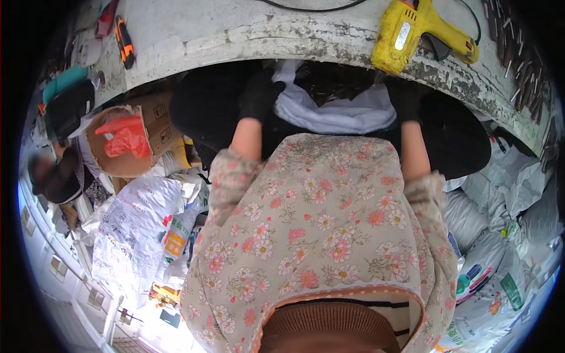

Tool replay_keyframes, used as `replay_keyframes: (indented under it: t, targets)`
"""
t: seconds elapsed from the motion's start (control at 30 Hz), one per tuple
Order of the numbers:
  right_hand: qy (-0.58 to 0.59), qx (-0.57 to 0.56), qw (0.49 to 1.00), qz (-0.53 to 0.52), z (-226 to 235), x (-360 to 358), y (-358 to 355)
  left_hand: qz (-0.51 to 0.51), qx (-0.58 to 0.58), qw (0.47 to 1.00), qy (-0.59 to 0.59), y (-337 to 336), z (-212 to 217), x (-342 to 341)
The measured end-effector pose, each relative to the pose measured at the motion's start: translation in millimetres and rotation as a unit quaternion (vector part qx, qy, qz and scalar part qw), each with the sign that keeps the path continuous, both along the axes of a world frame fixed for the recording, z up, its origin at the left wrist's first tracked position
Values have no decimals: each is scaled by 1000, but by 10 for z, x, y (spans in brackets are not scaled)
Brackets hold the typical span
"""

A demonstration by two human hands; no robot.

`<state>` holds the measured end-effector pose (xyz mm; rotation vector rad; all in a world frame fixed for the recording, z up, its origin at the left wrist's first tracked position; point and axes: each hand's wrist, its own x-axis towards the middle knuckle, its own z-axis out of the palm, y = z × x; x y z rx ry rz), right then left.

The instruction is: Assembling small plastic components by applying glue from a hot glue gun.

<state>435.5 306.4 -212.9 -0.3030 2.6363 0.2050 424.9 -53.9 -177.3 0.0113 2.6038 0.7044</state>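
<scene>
A white sack [335,120] with a rolled-down rim lies open across my lap, under the edge of the worktable. Inside it is a mass of dark, thin pieces [332,82], too shadowed to make out singly. My left hand [262,97], in a black glove, closes on the sack's left rim. On the opposite side my right hand [405,101], gloved in black too, grips the right rim. The fingers of both hands are partly lost against the dark cloth of my legs.
On the pale, worn worktable [253,35] lie a yellow glue gun [406,35], an orange-black utility knife [124,44] and dark strips [518,59]. A cardboard box [162,126] holds a red plastic bag [125,136]. Stuffed white sacks [138,229] flank me. Another person [59,170] sits far left.
</scene>
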Motion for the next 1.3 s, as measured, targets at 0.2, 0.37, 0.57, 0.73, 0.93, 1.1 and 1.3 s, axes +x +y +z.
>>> replay_keyframes:
  t: [0.2, 0.37, 0.57, 0.73, 0.93, 1.1, 1.3]
  targets:
    - [46, 25, 998, -46, -53, -165, -149, 8, 0, 1000, 28, -1, -322, -14]
    - [9, -79, 991, -112, -27, 27, 167, -8, 6, 999, 41, -67, -136, 262]
    - [172, -67, 983, 14, 100, -65, -26, -131, -40, 990, 13, 360, 784, -22]
    - [-122, -342, 910, -202, 1429, 80, 157, -102, 166, 976, 93, 477, 1820, -389]
    - [-183, -545, 787, -225, 2595, -471, 465, -84, -15, 944, 320, 603, 1614, -1343]
    - [183, -387, 882, -198, 2286, -2107, 716, -63, 68, 933, 346, 674, 1535, -1304]
    - [144, -134, 935, -294, 1972, -3565, 802, 100, 341, 925, 135, 880, 1591, -636]
